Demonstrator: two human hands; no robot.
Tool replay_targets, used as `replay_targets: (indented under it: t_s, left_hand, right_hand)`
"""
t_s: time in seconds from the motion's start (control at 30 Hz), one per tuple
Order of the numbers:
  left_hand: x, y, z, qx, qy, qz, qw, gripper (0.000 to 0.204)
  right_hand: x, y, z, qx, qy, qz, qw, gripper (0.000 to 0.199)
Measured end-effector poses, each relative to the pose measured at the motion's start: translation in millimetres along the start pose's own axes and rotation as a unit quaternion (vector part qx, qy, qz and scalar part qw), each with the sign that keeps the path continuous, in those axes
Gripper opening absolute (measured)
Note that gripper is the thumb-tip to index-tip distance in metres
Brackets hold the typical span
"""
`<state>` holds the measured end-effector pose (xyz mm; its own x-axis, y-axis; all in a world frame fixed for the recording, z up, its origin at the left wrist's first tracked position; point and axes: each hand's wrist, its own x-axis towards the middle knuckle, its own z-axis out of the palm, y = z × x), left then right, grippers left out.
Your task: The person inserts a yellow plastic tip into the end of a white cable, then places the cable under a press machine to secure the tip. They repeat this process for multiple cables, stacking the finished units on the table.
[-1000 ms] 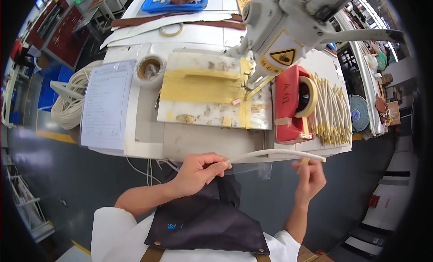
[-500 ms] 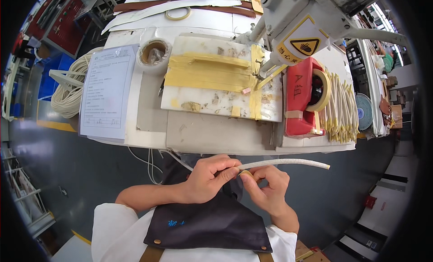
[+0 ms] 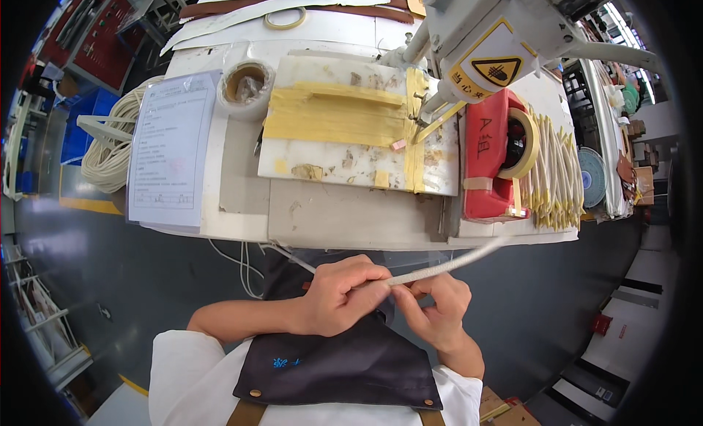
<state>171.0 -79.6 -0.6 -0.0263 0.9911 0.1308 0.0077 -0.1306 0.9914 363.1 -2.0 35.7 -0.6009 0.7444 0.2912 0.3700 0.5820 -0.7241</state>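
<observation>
A white cord (image 3: 455, 265) crosses in front of me, below the table's near edge. My left hand (image 3: 338, 298) is closed round it, with the thumb laid along its near side. Close by, my right hand (image 3: 437, 309) pinches at the same cord with thumb and bent forefinger. Whatever lies under those fingertips is hidden. Past my hands the cord's free end sticks out to the right and upward, blurred at its tip. On the left the cord comes down from beside the table into my left hand.
On the table (image 3: 245, 162) lie a white board (image 3: 344, 158) with yellow tape strips, a red tape dispenser (image 3: 483, 147), a bundle of short cords with yellow ends (image 3: 553, 177), a tape roll (image 3: 247, 89) and a printed sheet (image 3: 172, 147). A machine arm (image 3: 498, 52) overhangs the board. A cord coil (image 3: 110, 151) hangs at left.
The cord's free end has swung upward and a little left. The bit of yellow tape seen at my right thumb is now hidden. Both hands have barely shifted.
</observation>
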Motion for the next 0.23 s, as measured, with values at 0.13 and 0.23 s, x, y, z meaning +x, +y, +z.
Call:
replay_targets:
  t_s: [0.13, 0.23]
  left_hand:
    - [2.1, -3.8, 7.1, 0.103, 0.058, 0.13, 0.984, 0.012]
    - [3.5, -3.6, 7.9, 0.145, 0.079, 0.171, 0.971, 0.011]
  right_hand:
    - [0.7, 5.4, -2.4, -0.054, -0.008, -0.078, 0.995, 0.023]
    - [4.0, 8.4, -4.9, -0.073, -0.011, -0.092, 0.993, 0.021]
